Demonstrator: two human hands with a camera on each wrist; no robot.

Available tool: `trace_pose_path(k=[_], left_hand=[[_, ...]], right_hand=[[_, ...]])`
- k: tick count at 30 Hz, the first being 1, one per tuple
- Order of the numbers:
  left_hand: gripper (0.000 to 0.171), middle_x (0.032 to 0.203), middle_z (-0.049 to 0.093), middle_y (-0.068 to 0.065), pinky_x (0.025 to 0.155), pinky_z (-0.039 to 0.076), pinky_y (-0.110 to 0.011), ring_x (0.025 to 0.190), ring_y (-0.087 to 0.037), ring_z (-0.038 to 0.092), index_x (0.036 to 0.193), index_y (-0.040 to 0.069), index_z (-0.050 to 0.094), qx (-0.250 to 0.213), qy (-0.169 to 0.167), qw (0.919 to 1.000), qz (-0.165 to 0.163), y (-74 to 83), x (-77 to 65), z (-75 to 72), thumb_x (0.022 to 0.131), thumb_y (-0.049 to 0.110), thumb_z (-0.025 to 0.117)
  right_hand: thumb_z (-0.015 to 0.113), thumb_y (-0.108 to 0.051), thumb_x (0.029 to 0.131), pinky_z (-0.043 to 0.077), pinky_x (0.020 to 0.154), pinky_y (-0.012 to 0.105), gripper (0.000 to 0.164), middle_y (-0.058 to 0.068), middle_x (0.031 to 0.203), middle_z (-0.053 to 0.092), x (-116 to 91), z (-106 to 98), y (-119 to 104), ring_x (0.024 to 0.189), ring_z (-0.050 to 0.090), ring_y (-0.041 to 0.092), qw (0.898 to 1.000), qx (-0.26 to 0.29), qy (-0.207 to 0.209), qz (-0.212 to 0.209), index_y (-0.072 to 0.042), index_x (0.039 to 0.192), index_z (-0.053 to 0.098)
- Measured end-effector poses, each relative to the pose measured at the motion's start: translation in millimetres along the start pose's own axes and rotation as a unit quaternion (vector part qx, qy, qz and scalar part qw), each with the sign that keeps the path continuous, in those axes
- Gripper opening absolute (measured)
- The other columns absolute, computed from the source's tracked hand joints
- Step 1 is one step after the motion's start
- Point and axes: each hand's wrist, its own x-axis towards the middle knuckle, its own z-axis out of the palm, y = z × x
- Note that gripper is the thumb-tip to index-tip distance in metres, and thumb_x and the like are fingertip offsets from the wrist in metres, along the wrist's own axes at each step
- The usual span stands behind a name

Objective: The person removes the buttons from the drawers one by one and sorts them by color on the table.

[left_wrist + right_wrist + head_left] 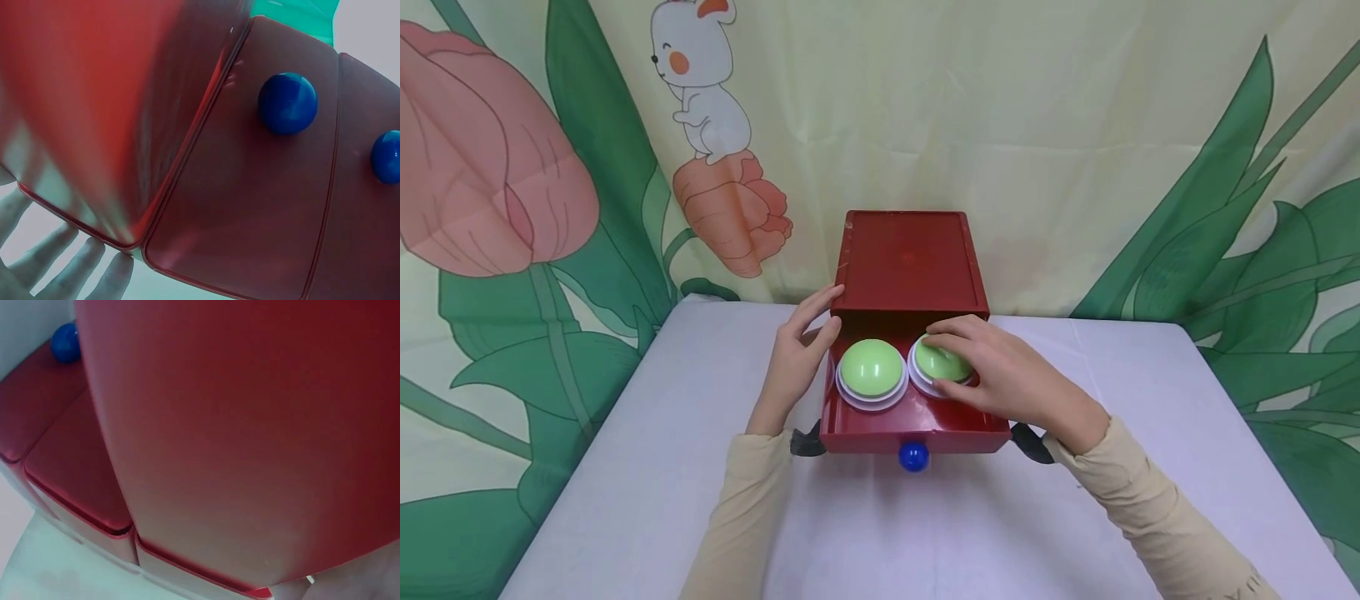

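Observation:
A red drawer cabinet (912, 258) has its top drawer (891, 423) pulled out, a blue knob (913, 457) on its front. Two round push buttons with green domes and white bases sit side by side in the drawer. My right hand (1007, 379) grips the right push button (936, 363), thumb at the near side and fingers over the far side, covering part of it. The left push button (872, 370) is untouched and dome up. My left hand (793, 358) lies along the left side of the cabinet and drawer, fingers extended. In the left wrist view its fingers (81, 262) reach the red edge.
Below the open drawer, the left wrist view shows closed drawer fronts (231, 187) with blue knobs (287, 103). The cabinet stands on a white-covered table (700, 400), close to a printed curtain (910, 108) behind it.

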Motion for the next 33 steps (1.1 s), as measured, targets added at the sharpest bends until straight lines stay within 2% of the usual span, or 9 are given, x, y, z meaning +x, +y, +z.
trace_pose_path(k=[7,19,25,29,33], left_hand=[[0.044,0.152,0.046,-0.008,0.106,0.046,-0.048,0.139,-0.021,0.044,0.144,0.008,0.053,-0.009,-0.005,0.9999,0.01,-2.3,0.1,0.1,0.1,0.012,0.056],[0.044,0.153,0.045,-0.007,0.107,0.046,-0.047,0.139,-0.019,0.042,0.145,0.01,0.051,-0.01,-0.001,0.9999,0.004,-0.8,0.3,0.0,0.101,0.014,0.055],[0.045,0.153,0.044,-0.006,0.108,0.045,-0.048,0.14,-0.019,0.042,0.145,0.01,0.051,-0.01,-0.003,0.9999,0.008,-2.7,0.8,0.3,0.101,0.014,0.055],[0.045,0.154,0.044,-0.007,0.108,0.045,-0.048,0.14,-0.02,0.041,0.145,0.009,0.051,-0.014,-0.003,0.9999,0.006,-3.7,-1.2,0.2,0.101,0.013,0.055],[0.045,0.154,0.043,-0.007,0.108,0.045,-0.047,0.14,-0.019,0.042,0.146,0.011,0.05,-0.014,-0.001,0.9999,0.01,-3.8,-1.7,-0.8,0.101,0.014,0.055]], right_hand=[[0.078,-0.031,0.085,0.051,0.101,0.046,0.053,0.009,0.137,0.057,-0.3,0.8,0.1,0.127,0.053,0.028,1.0,-0.018,-0.01,0.0,-0.009,0.131,0.064],[0.079,-0.031,0.084,0.052,0.099,0.044,0.052,0.009,0.134,0.058,2.2,2.7,1.1,0.126,0.051,0.027,1.0,0.006,0.001,-0.01,-0.008,0.129,0.065],[0.077,-0.03,0.086,0.049,0.103,0.048,0.053,0.013,0.137,0.056,2.1,2.7,0.0,0.128,0.051,0.032,1.0,-0.019,-0.013,-0.008,-0.006,0.131,0.062],[0.078,-0.028,0.085,0.052,0.099,0.046,0.053,0.014,0.135,0.058,3.2,1.9,-1.2,0.126,0.053,0.032,0.999,-0.022,-0.021,-0.011,-0.005,0.13,0.063],[0.082,-0.026,0.082,0.056,0.092,0.042,0.049,0.011,0.129,0.061,6.7,0.4,-2.3,0.122,0.053,0.029,1.0,-0.014,-0.007,-0.022,-0.006,0.124,0.067]])
